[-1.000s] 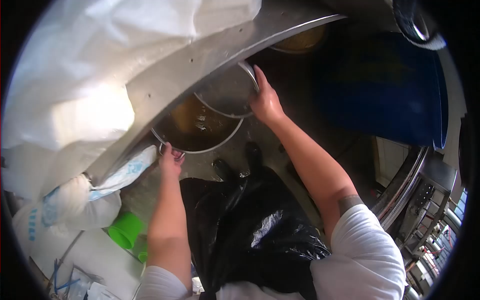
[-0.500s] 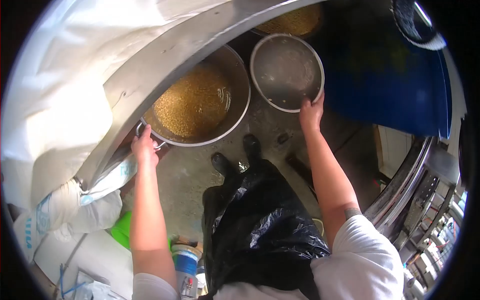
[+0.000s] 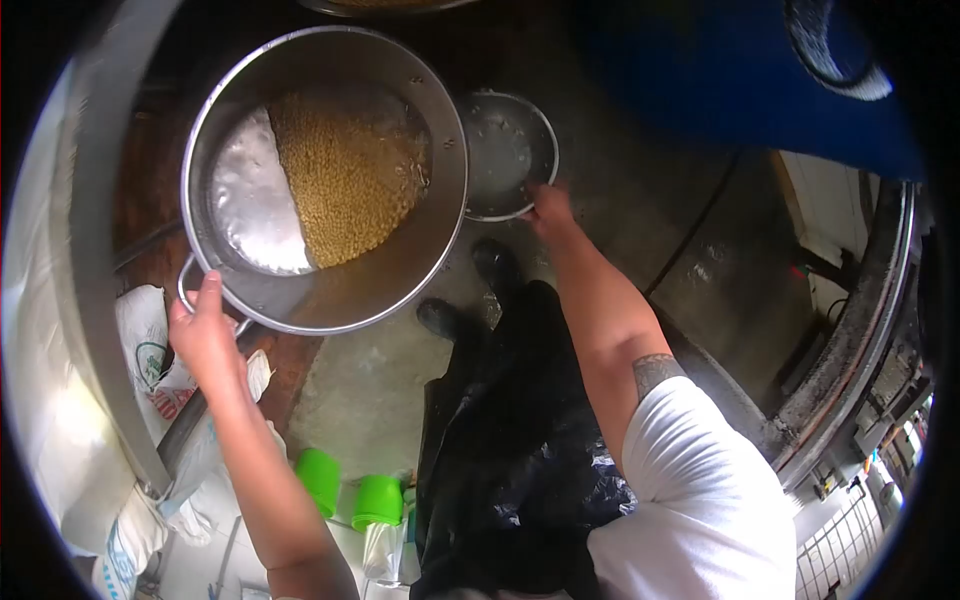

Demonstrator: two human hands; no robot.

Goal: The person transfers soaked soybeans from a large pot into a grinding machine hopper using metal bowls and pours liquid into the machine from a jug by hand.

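Observation:
A large metal pot (image 3: 330, 318) fills the upper left of the view. Inside it, small yellow grains (image 3: 345, 190) lie under water toward the right, leaving part of the shiny bottom bare at the left. My left hand (image 3: 208, 325) is closed round the loop handle (image 3: 186, 275) on the pot's near left side. With my right hand (image 3: 548, 212) I grip the rim of a wide metal bowl (image 3: 500, 150). The bowl hangs beside the pot's right wall, its left edge hidden behind the pot. Whitish wet marks show in the bowl.
Another vessel (image 3: 385, 8) shows at the top edge. A big blue container (image 3: 740, 80) stands at the upper right. Printed sacks (image 3: 145, 340) lie at the left, and green containers (image 3: 378, 500) sit on the floor below. A black apron (image 3: 500, 430) covers my front.
The pot shows whole now, and its grains have shifted to the right, uncovering its bottom at the left. My right hand and the bowl are nearer the pot.

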